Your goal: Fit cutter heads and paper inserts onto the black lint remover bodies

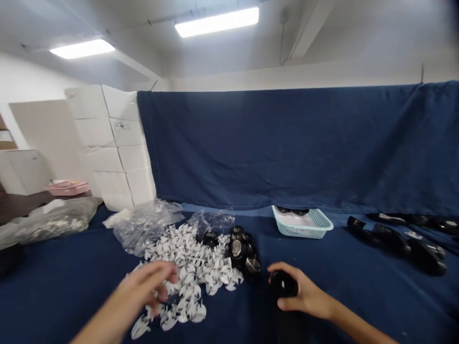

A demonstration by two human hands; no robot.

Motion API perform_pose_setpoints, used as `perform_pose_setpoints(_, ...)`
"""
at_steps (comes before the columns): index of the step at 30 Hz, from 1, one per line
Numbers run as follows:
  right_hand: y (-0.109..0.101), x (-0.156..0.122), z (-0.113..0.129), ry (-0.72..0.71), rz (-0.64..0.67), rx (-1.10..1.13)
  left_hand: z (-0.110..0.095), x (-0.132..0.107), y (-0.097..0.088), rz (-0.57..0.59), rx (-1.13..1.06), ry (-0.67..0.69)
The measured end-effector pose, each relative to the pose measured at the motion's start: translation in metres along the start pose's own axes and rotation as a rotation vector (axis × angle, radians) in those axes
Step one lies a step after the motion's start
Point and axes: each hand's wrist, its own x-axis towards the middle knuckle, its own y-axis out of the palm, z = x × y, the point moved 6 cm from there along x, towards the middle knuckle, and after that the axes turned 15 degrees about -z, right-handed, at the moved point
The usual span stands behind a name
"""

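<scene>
My right hand (301,291) is closed round a black round part (283,285) with a small white spot on its top. Beneath it a dark, long shape runs toward the bottom edge, too dark to make out. My left hand (152,284), slightly blurred, hovers over the left side of a heap of small white plastic pieces (190,265). Its fingers are apart and a little bent, with nothing visible in them. Between the hands, several black round caps (238,248) with shiny faces lie against the heap's right side.
Clear plastic bags (147,224) lie behind the heap. A light blue basket (304,231) with black items stands farther back. Black curved parts (398,243) lie at right. White boxes (114,143) are stacked at left, beside a blue cloth curtain (287,148). A filled bag (53,222) lies far left.
</scene>
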Motion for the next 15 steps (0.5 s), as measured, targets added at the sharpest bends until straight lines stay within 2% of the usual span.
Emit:
perform_pose_setpoints(1,-0.002,0.004,0.01,-0.032,-0.01,0.035,0.002,-0.013,0.042,0.062,0.026,0.016)
perform_pose_setpoints(3,-0.007,0.01,0.033,-0.093,-0.027,0.094,0.016,-0.035,0.121,0.159,-0.036,-0.046)
perform_pose_setpoints(5,-0.01,0.012,0.054,-0.16,-0.05,0.117,0.035,-0.056,0.194,0.362,-0.182,-0.202)
perform_pose_setpoints(7,-0.014,0.01,0.067,-0.217,-0.077,0.086,0.05,-0.072,0.25,0.608,-0.346,-0.416)
perform_pose_setpoints(9,-0.02,0.007,0.073,-0.272,-0.113,-0.017,0.064,-0.079,0.285,0.746,-0.362,-0.595)
perform_pose_setpoints(10,-0.025,0.005,0.073,-0.295,-0.126,-0.081,0.071,-0.076,0.295,0.744,-0.344,-0.65)
perform_pose_setpoints(12,-0.035,0.001,0.067,-0.313,-0.126,-0.186,0.082,-0.067,0.306,0.692,-0.328,-0.706)
perform_pose_setpoints(15,-0.052,0.005,0.054,-0.277,-0.122,-0.223,0.094,-0.055,0.31,0.626,-0.404,-0.73)
